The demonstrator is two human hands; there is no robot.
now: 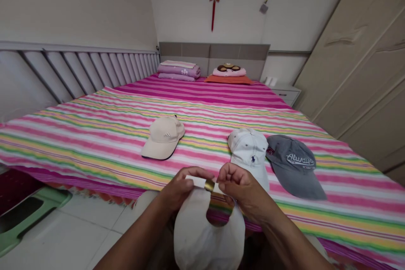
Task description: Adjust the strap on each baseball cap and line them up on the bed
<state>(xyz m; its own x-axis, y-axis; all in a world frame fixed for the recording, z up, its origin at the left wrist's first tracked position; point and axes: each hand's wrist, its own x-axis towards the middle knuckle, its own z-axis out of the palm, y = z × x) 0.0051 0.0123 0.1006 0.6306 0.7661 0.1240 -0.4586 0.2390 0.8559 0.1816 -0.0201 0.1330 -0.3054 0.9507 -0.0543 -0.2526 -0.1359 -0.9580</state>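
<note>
A white baseball cap [198,236] is held up in front of me, its back opening and adjustable strap towards the top. My left hand [185,185] is closed on the strap, left of its brass-coloured buckle [209,184]. Right of the buckle, my right hand [240,185] pinches the strap's other side. Beyond my hands, a beige cap [163,135] lies on the bed to the left. Just past my right hand rests another white cap [248,147] with a small dark logo, partly hidden by that hand. Beside it is a grey cap [294,164] with white lettering.
A striped sheet covers the bed [202,114]. Folded purple bedding [179,71] and a pink and orange stack [229,74] sit by the headboard [209,52]. White railing [101,69] runs along the left. A green stool [28,219] stands on the floor at lower left.
</note>
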